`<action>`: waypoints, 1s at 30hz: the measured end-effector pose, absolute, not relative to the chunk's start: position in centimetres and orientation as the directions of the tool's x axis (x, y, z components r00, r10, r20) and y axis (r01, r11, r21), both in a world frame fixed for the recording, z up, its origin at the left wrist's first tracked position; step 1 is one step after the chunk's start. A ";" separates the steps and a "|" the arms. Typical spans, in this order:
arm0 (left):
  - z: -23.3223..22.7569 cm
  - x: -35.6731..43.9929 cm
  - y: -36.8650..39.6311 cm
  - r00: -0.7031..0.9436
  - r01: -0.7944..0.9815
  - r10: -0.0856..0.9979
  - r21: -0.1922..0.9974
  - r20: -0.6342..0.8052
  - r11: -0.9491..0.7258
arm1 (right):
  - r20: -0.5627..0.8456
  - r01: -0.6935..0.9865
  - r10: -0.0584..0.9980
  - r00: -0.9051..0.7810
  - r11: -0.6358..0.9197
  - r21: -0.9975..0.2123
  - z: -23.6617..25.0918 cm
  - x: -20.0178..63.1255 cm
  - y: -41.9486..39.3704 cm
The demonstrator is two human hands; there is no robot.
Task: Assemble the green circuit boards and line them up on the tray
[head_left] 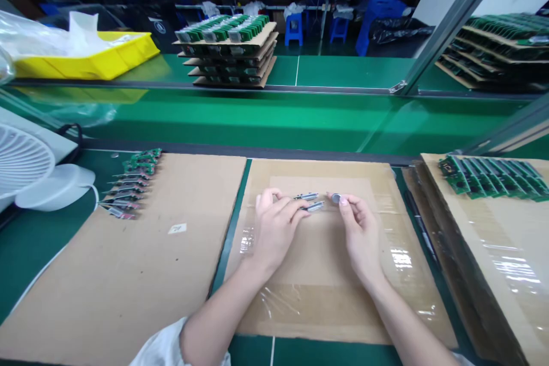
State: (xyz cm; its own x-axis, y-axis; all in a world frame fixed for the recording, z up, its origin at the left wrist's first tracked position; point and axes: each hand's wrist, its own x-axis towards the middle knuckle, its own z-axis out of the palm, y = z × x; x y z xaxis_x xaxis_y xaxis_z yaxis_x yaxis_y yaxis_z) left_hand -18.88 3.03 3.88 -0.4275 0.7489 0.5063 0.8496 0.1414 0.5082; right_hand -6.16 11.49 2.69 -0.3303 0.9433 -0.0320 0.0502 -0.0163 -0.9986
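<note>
Over the middle cardboard sheet (321, 309), my left hand (274, 229) is closed on a small circuit board (313, 206), seen nearly edge-on with a silvery part along it. A second similar board (306, 196) lies just behind it; whether my fingers also grip that one I cannot tell. My right hand (360, 229) pinches a round silver disc, like a coin cell (335, 198), between thumb and fingertips. The disc is a short gap to the right of the boards. My curled fingers hide the boards' left ends.
Overlapping small boards (128, 186) line the left cardboard (128, 274), near a white fan (47, 177). More green boards (493, 177) rest on stacked cardboard at right. On the shelf behind stand layered boards (227, 46) and a yellow tray (94, 63). A metal post (450, 23) slants at right.
</note>
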 end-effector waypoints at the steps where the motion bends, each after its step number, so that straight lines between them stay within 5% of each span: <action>1: 3.7 -19.0 3.1 -0.431 0.851 0.753 0.501 0.497 0.156 | -0.037 0.044 0.936 -0.350 -0.023 -0.999 2.6 -6.3 11.5; 7: 3.4 -19.6 3.1 -0.480 0.843 0.744 0.478 0.465 0.246 | 0.025 0.014 0.862 -0.506 0.037 -0.999 2.3 -6.6 11.3; 20: 2.3 -20.4 3.4 -0.340 0.817 0.861 0.573 0.380 0.069 | 0.047 0.008 0.824 -0.564 0.062 -0.998 1.7 -6.6 11.4; 30: 6.4 -23.9 -1.2 -0.480 0.780 0.863 0.528 0.160 0.336 | 0.026 0.033 0.894 -0.448 0.046 -0.998 2.1 -5.9 11.4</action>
